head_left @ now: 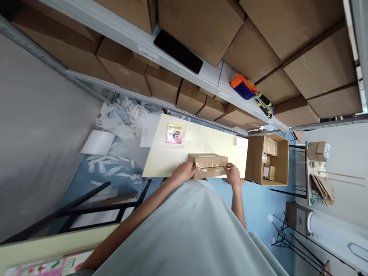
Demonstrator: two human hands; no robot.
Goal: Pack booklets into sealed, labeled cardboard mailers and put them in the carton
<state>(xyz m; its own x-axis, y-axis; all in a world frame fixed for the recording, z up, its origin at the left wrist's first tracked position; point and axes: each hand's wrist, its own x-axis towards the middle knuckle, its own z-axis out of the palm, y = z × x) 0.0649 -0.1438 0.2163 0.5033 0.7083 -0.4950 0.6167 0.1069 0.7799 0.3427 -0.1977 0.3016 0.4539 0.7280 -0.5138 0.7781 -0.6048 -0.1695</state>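
Note:
A long, narrow cardboard box (210,161) lies near the front edge of the pale yellow table (155,153), with shiny clear tape along its near side. My left hand (185,171) grips its left end, fingers closed on the corner. At the opposite end my right hand (232,174) holds the right corner between thumb and fingers. A small colourful booklet (174,134) rests on the table beyond my left hand. Toward the table's far right corner is a small white item (240,142).
An open carton (283,161) with smaller boxes inside stands right of the table. A shelf (211,74) full of cartons runs behind, bearing an orange and blue tape dispenser (243,86), yellow-black cutters (263,108) and a black slab (178,51). White scraps (123,117) pile up at left.

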